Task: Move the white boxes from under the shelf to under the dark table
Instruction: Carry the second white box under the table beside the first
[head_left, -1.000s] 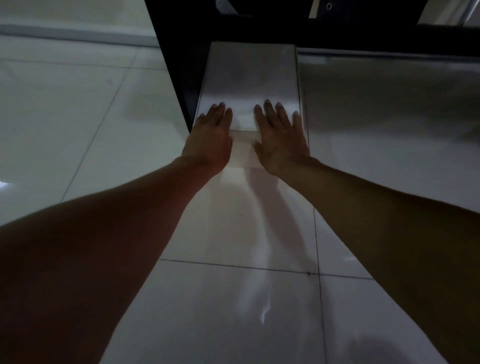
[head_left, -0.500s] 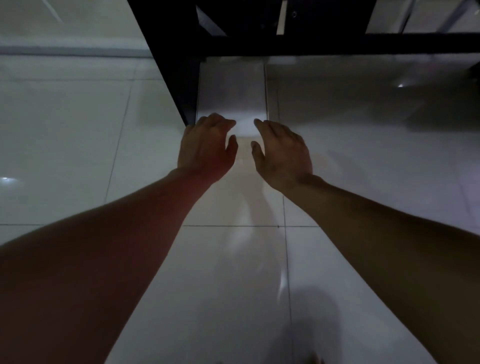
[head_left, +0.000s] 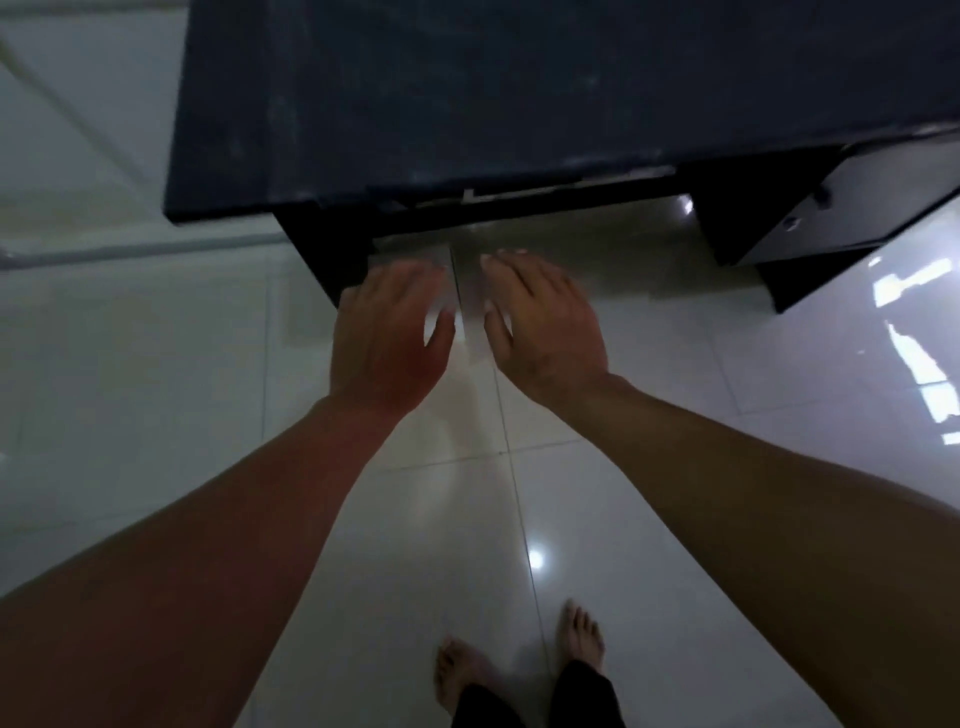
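A dark table fills the top of the head view. Beneath its front edge, beside the black left leg, a strip of the white box shows; the rest is hidden by the tabletop and my left hand. My left hand and my right hand hover side by side in front of the table, palms down, fingers spread, holding nothing. Neither hand clearly touches the box.
A dark cabinet part with small knobs stands under the table's right side. Glossy white floor tiles spread to the left and towards me. My bare feet stand on the tiles at the bottom of the view.
My hands pressed flat on the box's near end, then lifted off it. The view has risen, so the tabletop now covers most of the box.
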